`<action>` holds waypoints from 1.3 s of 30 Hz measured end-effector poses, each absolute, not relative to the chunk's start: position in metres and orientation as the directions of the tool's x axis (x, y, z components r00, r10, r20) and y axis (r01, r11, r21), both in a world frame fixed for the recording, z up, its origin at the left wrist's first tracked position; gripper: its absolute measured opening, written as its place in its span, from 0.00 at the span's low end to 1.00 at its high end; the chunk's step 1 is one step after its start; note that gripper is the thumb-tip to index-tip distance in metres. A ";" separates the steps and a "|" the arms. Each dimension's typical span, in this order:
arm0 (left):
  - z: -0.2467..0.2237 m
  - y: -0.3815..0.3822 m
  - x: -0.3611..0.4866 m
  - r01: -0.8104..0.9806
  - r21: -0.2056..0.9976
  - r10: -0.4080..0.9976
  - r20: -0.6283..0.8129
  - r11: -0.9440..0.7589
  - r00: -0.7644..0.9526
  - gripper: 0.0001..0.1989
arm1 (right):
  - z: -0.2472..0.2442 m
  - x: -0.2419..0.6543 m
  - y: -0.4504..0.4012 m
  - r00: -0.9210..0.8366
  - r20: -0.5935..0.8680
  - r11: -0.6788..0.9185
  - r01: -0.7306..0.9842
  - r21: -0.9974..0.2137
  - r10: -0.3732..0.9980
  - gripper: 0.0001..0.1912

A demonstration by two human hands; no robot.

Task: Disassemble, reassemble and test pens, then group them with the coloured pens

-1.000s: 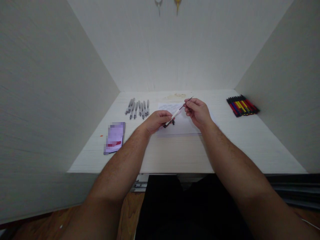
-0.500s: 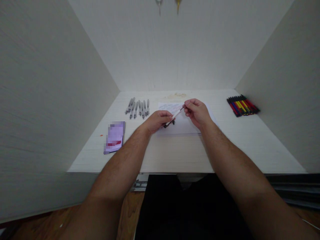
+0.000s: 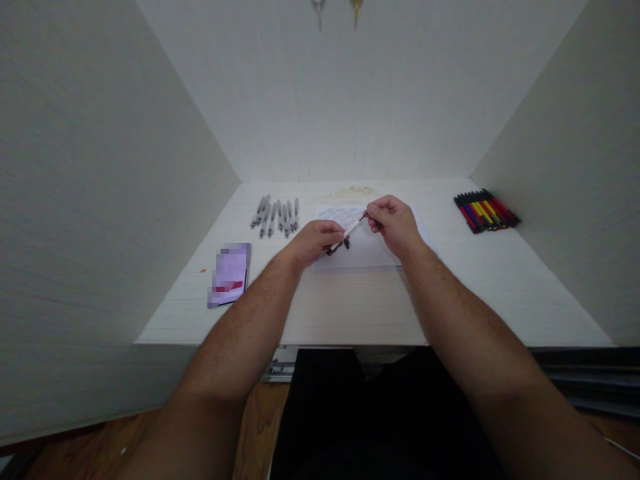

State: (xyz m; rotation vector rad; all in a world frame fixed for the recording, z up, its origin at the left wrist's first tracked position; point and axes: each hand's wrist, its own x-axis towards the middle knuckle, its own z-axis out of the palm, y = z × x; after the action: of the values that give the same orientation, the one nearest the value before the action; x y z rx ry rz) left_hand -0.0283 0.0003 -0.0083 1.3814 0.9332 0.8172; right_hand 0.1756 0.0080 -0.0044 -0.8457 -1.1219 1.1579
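Observation:
My left hand (image 3: 319, 241) is closed round a white pen (image 3: 353, 227), which slants up to the right above the paper (image 3: 370, 255). A black clip end of the pen shows below my left fingers. My right hand (image 3: 393, 223) pinches a thin dark pen refill (image 3: 364, 217) at the pen's upper end. Most of the refill is hidden by the pen and my fingertips. A small black piece (image 3: 347, 245), perhaps a pen part, shows just below the pen; whether it lies on the paper I cannot tell.
Several clear grey pens (image 3: 273, 219) lie at the back left. A phone with a purple screen (image 3: 231, 275) lies at the front left. Several coloured pens with black ends (image 3: 484, 211) lie in a row by the right wall. The white table (image 3: 350, 307) has side walls.
My right hand has shifted slightly left, closer to the pen, and less of the dark refill shows between them. My left hand stays nearly still.

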 end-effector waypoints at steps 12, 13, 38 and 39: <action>-0.012 0.003 -0.030 0.074 0.997 0.901 -0.064 0.035 0.430 0.11 | -0.010 0.176 0.011 -0.019 0.216 0.202 -0.288 -0.936 0.976 0.13; -0.013 0.003 -0.030 0.075 0.997 0.900 -0.064 0.035 0.432 0.11 | -0.010 0.176 0.011 -0.021 0.212 0.197 -0.286 -0.938 0.977 0.13; -0.005 -0.005 -0.027 0.114 0.993 0.863 -0.078 0.024 0.499 0.12 | -0.007 0.175 0.009 -0.005 0.222 0.213 -0.262 -0.941 0.975 0.12; -0.004 -0.006 -0.027 0.127 0.991 0.863 -0.089 0.029 0.498 0.12 | -0.007 0.175 0.009 -0.003 0.223 0.214 -0.261 -0.941 0.975 0.13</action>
State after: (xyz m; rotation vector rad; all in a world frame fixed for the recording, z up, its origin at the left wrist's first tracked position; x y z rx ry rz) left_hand -0.0267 -0.0055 -0.0041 1.4511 0.9179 0.7128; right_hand 0.1754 0.0091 -0.0070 -0.8407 -1.1356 1.1811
